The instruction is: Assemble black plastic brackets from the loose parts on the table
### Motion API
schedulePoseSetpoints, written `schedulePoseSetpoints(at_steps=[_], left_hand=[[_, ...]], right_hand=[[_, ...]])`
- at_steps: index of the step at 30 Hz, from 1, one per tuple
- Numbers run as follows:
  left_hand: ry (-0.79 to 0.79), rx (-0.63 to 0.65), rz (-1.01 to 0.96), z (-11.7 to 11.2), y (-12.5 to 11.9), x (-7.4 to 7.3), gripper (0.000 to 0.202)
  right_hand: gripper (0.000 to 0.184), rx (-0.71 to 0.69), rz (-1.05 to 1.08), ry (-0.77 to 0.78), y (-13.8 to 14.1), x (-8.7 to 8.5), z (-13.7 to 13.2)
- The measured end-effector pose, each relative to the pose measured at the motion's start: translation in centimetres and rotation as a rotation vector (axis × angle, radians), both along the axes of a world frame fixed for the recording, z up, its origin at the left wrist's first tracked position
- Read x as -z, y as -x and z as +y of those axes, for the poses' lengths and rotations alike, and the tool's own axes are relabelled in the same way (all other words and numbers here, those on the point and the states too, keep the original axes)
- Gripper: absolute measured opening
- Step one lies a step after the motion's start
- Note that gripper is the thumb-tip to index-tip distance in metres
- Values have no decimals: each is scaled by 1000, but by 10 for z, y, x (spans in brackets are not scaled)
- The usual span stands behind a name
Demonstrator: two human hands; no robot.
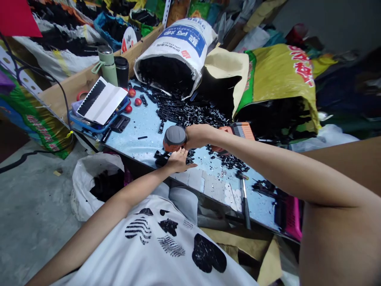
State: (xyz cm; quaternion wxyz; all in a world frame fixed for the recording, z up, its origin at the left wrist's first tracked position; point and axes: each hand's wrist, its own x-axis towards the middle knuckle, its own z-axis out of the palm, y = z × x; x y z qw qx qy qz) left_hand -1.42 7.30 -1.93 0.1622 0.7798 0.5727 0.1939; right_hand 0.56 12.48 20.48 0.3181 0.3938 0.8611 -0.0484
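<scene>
My right hand (199,136) is closed round the handle of an orange and grey power drill (175,137), its rounded grey back end facing up and its nose pointing down. An orange and grey block (242,130) shows beyond my right forearm; whether it belongs to the drill I cannot tell. Just below the drill, my left hand (178,161) is closed on a black plastic part (161,158) at the table's front edge, partly covered by the fingers. The drill's tip is hidden. Behind both hands lies a heap of small black parts with metal pins (190,113).
Sacks of black parts lie at the back, one white (181,47) and one yellow (276,75). A hammer (245,198) and a pink basket (293,216) are right. Left stand a blue tray (98,126) and green flask (107,65); a white sack (81,178) sits below.
</scene>
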Motion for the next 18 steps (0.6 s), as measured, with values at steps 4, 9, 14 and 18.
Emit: schedulePoseSetpoints(at_steps=[4, 9, 14, 18], left_hand=[[75, 0, -12, 0, 1, -4, 96], [109, -1, 3, 1, 0, -2, 94], [141, 19, 66, 1, 4, -5, 90], [38, 57, 167, 13, 18, -11, 92]], right_hand=[[20, 26, -4, 47, 8, -8, -16], [13, 137, 91, 219, 22, -5, -24], [15, 153, 148, 257, 2, -3, -10], [24, 274, 266, 271, -47, -9, 25]])
